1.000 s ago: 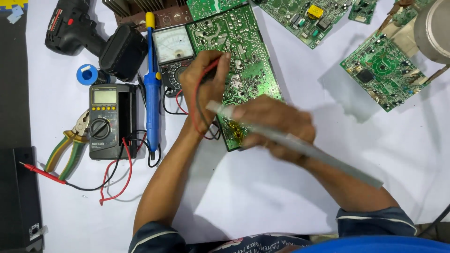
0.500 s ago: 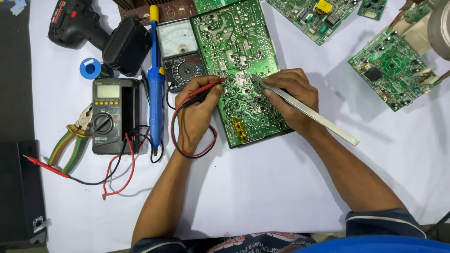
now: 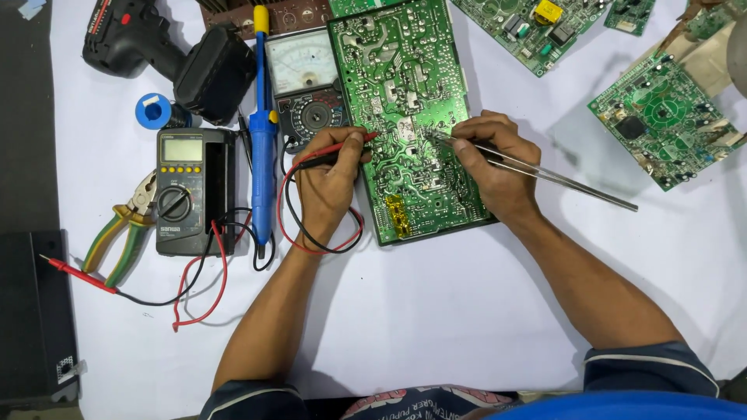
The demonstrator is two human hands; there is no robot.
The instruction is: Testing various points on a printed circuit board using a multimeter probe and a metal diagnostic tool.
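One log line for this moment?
left hand: red probe on green circuit board | right hand: metal tweezers on board

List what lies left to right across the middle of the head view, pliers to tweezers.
Pliers → digital multimeter → blue soldering iron → left hand holding the red probe → green board → right hand → tweezers.
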